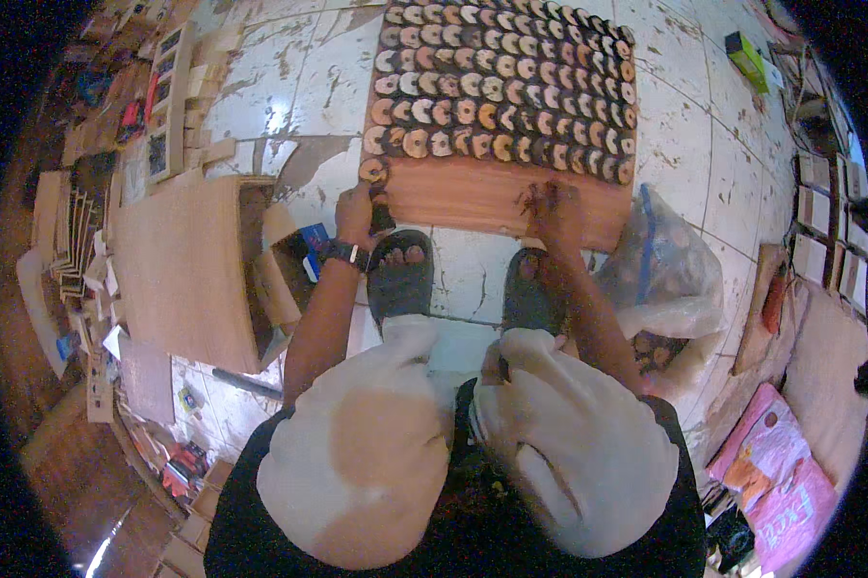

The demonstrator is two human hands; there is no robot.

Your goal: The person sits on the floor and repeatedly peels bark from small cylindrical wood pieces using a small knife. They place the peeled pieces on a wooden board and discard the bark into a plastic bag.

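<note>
Rows of small round discs (492, 89), pale to orange with dark edges and many with a centre hole, overlap across a reddish-brown wooden board (453, 193). My left hand (354, 214) is closed at the board's near left corner. Beside its fingertips are a disc (373, 172) and a dark piece (382, 216); whether it grips either one is unclear. Over the bare near strip of the board, my right hand (554, 210) has its fingers bent together. Small dark shapes show at those fingertips, too blurred to name.
My sandalled feet (401, 275) stand just below the board. To the right lies a clear plastic bag (675, 260) with round pieces beneath. A large wooden box (184, 270) is at left, wood pieces beyond it. A pink bag (781, 482) lies lower right, a green box (747, 60) upper right.
</note>
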